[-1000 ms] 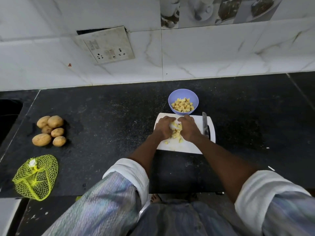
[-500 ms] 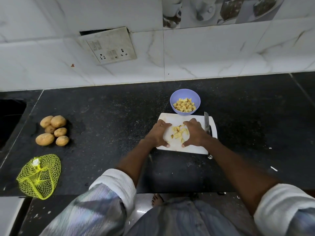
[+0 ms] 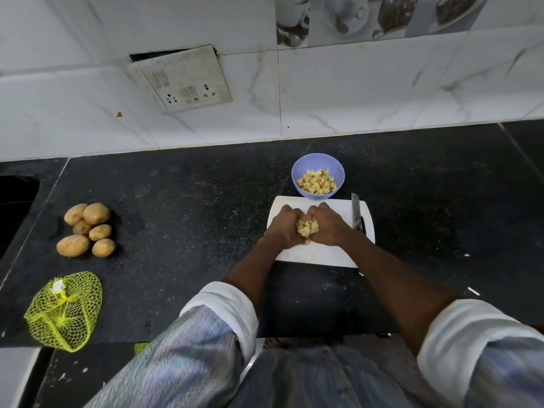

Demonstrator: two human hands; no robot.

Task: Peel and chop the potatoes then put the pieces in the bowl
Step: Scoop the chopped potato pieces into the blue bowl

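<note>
Both hands cup chopped potato pieces over the cutting board.
Dark recess at the far left edge is cut off, contents unreadable. Empty-looking yellow mesh bag (image 3: 63, 310) lies flat on the black bench (image 3: 182, 231); behind it, six whole unpeeled potatoes (image 3: 88, 229) in a cluster. Left hand (image 3: 283, 226) and right hand (image 3: 327, 226) are pressed together, fingers curled round a pile of potato pieces (image 3: 307, 227); fingertips hidden underneath. White cutting board (image 3: 319, 256) is partly covered by the hands. Purple bowl (image 3: 318, 163), touching the board's far edge, holds more diced potato. Knife (image 3: 356, 212) lies on the board's right side, handle hidden behind the right wrist.
</note>
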